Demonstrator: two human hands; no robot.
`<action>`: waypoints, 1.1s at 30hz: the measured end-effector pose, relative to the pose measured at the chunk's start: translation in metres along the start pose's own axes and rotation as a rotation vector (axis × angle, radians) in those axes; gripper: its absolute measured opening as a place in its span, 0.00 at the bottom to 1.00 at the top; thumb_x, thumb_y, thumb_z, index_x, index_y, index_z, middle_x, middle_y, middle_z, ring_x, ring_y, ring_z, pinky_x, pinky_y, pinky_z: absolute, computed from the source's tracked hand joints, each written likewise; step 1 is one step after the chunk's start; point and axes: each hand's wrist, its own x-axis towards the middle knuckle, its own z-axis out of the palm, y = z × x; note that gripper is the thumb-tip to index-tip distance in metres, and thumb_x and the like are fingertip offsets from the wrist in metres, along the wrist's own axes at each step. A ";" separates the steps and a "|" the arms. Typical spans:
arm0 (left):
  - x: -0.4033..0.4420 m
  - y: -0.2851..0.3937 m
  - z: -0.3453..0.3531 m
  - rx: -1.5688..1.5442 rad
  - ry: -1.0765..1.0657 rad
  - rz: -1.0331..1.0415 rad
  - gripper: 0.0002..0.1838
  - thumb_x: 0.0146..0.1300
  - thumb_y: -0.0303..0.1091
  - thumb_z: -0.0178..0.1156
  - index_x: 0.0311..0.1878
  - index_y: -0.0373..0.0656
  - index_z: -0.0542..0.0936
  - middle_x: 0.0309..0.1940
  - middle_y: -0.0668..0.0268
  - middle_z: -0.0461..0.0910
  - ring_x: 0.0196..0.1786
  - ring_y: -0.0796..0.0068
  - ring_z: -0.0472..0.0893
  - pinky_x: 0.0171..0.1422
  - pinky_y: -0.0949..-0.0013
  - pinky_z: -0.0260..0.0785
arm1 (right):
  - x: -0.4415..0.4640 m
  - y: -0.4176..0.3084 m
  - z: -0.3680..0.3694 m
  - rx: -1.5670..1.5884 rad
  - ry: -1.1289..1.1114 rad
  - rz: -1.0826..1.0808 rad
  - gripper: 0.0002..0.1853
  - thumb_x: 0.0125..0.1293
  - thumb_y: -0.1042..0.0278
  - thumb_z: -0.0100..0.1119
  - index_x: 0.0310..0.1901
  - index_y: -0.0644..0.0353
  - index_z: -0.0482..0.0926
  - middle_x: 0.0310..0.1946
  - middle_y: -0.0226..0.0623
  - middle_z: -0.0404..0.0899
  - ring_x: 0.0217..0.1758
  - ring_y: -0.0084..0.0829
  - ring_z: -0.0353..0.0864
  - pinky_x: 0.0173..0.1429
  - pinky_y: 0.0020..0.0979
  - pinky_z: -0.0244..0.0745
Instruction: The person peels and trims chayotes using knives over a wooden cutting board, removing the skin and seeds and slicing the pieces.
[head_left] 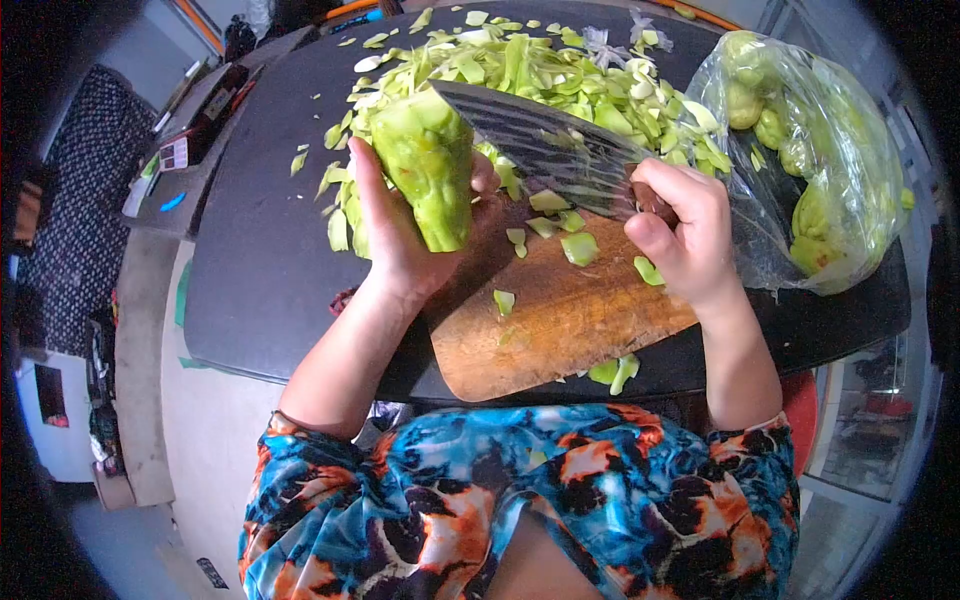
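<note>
My left hand (410, 230) is wrapped around a green chayote (425, 165), held upright above the table with its top cut flat. The handle of a large kitchen knife (560, 140) is gripped in my right hand (690, 225). Its wide, wet-looking blade points left, and the tip is at the chayote's upper edge. Below both hands lies a wooden cutting board (560, 320) with several green slices (580, 248) on it. A big heap of pale green slices (520, 70) spreads over the table behind the chayote.
On the right of the dark table (260, 270), a clear plastic bag (860, 130) holds several whole chayotes (815, 230). A few slices (622, 372) lie by the near edge, below the board. Farther left is a side table (190, 190) with small items.
</note>
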 end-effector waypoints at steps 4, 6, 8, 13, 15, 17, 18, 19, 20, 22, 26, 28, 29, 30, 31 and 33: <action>0.006 0.001 -0.009 -0.079 -0.063 -0.057 0.43 0.56 0.78 0.33 0.53 0.48 0.71 0.35 0.61 0.74 0.31 0.68 0.71 0.32 0.72 0.61 | -0.004 0.009 0.004 0.086 0.060 0.116 0.27 0.61 0.42 0.59 0.21 0.62 0.69 0.13 0.28 0.65 0.16 0.21 0.64 0.21 0.26 0.56; 0.003 0.003 -0.011 -0.057 -0.130 -0.092 0.40 0.60 0.73 0.34 0.56 0.46 0.69 0.40 0.59 0.74 0.35 0.66 0.74 0.32 0.71 0.65 | -0.006 0.007 0.007 0.263 0.119 0.268 0.26 0.65 0.44 0.54 0.24 0.62 0.71 0.16 0.23 0.66 0.19 0.16 0.63 0.23 0.23 0.55; 0.002 0.006 -0.009 -0.091 -0.271 -0.164 0.39 0.62 0.71 0.35 0.58 0.45 0.68 0.44 0.59 0.74 0.37 0.64 0.75 0.33 0.68 0.69 | -0.008 0.008 0.004 0.495 0.130 0.377 0.26 0.67 0.44 0.50 0.25 0.62 0.72 0.17 0.24 0.68 0.20 0.16 0.63 0.24 0.21 0.55; 0.000 0.001 -0.005 0.167 -0.301 -0.046 0.34 0.62 0.61 0.51 0.62 0.45 0.65 0.49 0.59 0.72 0.42 0.65 0.77 0.36 0.67 0.75 | -0.009 0.001 0.000 0.693 0.138 0.469 0.27 0.69 0.43 0.46 0.25 0.61 0.74 0.17 0.26 0.69 0.20 0.15 0.64 0.25 0.20 0.57; 0.000 0.003 -0.012 0.220 -0.321 0.010 0.34 0.60 0.50 0.61 0.65 0.44 0.63 0.52 0.60 0.73 0.46 0.68 0.78 0.40 0.69 0.74 | -0.010 -0.004 0.002 0.747 0.088 0.497 0.25 0.69 0.44 0.47 0.26 0.60 0.74 0.17 0.26 0.69 0.20 0.15 0.64 0.25 0.20 0.57; 0.001 0.003 -0.011 0.283 -0.297 0.100 0.35 0.59 0.47 0.63 0.65 0.44 0.63 0.54 0.61 0.73 0.48 0.69 0.78 0.41 0.70 0.74 | -0.013 -0.010 0.006 0.733 0.061 0.530 0.24 0.69 0.45 0.48 0.27 0.59 0.74 0.18 0.26 0.70 0.20 0.16 0.65 0.25 0.21 0.58; 0.001 0.001 -0.011 0.223 -0.214 0.070 0.33 0.59 0.46 0.62 0.64 0.43 0.64 0.54 0.61 0.74 0.48 0.69 0.78 0.44 0.69 0.74 | -0.015 -0.014 0.009 0.691 0.055 0.550 0.24 0.68 0.45 0.49 0.27 0.59 0.74 0.18 0.26 0.71 0.20 0.16 0.65 0.25 0.22 0.59; 0.003 -0.004 -0.012 0.164 -0.130 0.041 0.32 0.60 0.45 0.62 0.63 0.42 0.65 0.53 0.61 0.74 0.49 0.70 0.77 0.46 0.68 0.73 | -0.017 -0.019 0.014 0.650 0.048 0.570 0.23 0.68 0.45 0.50 0.27 0.59 0.74 0.19 0.26 0.71 0.21 0.16 0.66 0.26 0.23 0.60; 0.004 -0.010 -0.013 0.103 -0.046 0.013 0.30 0.60 0.44 0.61 0.62 0.41 0.66 0.53 0.62 0.75 0.50 0.71 0.77 0.49 0.67 0.73 | -0.016 -0.030 0.025 0.574 0.084 0.429 0.23 0.67 0.45 0.52 0.27 0.59 0.73 0.20 0.27 0.73 0.21 0.20 0.69 0.26 0.26 0.62; 0.000 -0.027 -0.009 0.131 0.083 -0.076 0.26 0.65 0.52 0.51 0.59 0.44 0.71 0.55 0.59 0.74 0.57 0.63 0.74 0.65 0.57 0.64 | -0.020 -0.038 0.041 0.320 -0.009 0.251 0.22 0.64 0.45 0.55 0.26 0.58 0.72 0.21 0.30 0.74 0.22 0.30 0.73 0.28 0.31 0.65; -0.032 -0.051 -0.018 0.136 0.123 -0.098 0.28 0.67 0.55 0.41 0.58 0.43 0.71 0.53 0.56 0.75 0.53 0.57 0.76 0.59 0.55 0.70 | -0.023 -0.031 0.061 -0.139 -0.062 -0.053 0.20 0.58 0.45 0.58 0.28 0.56 0.71 0.21 0.33 0.72 0.26 0.39 0.76 0.31 0.39 0.68; -0.027 -0.050 -0.021 0.300 0.086 0.015 0.29 0.67 0.57 0.39 0.58 0.43 0.70 0.53 0.56 0.75 0.52 0.58 0.77 0.58 0.56 0.71 | -0.023 -0.026 0.066 -0.154 -0.006 -0.053 0.20 0.58 0.45 0.58 0.28 0.56 0.70 0.21 0.33 0.73 0.26 0.39 0.76 0.31 0.38 0.68; -0.025 -0.048 -0.017 0.360 0.098 0.059 0.30 0.67 0.58 0.38 0.59 0.43 0.70 0.53 0.57 0.75 0.53 0.59 0.77 0.59 0.56 0.70 | -0.020 -0.023 0.067 -0.165 0.025 -0.064 0.20 0.58 0.45 0.58 0.27 0.56 0.70 0.21 0.33 0.73 0.26 0.39 0.76 0.31 0.38 0.67; -0.021 -0.046 -0.010 0.241 0.115 0.063 0.31 0.67 0.60 0.37 0.59 0.44 0.70 0.53 0.58 0.75 0.54 0.60 0.76 0.61 0.57 0.68 | -0.016 -0.022 0.068 -0.167 0.039 -0.043 0.20 0.58 0.46 0.58 0.29 0.56 0.70 0.21 0.34 0.74 0.26 0.40 0.76 0.30 0.39 0.68; -0.017 -0.046 -0.003 0.125 0.135 0.065 0.32 0.67 0.62 0.36 0.59 0.45 0.70 0.54 0.60 0.75 0.55 0.62 0.75 0.62 0.57 0.67 | -0.011 -0.019 0.068 -0.205 0.033 -0.009 0.19 0.58 0.47 0.59 0.29 0.56 0.71 0.21 0.35 0.74 0.26 0.40 0.77 0.30 0.40 0.69; -0.005 -0.042 0.005 0.134 0.251 0.159 0.35 0.65 0.66 0.38 0.58 0.46 0.69 0.50 0.63 0.76 0.53 0.65 0.75 0.60 0.61 0.67 | -0.005 -0.010 0.069 -0.271 0.012 0.068 0.18 0.58 0.49 0.60 0.30 0.57 0.71 0.21 0.36 0.76 0.26 0.41 0.77 0.30 0.41 0.70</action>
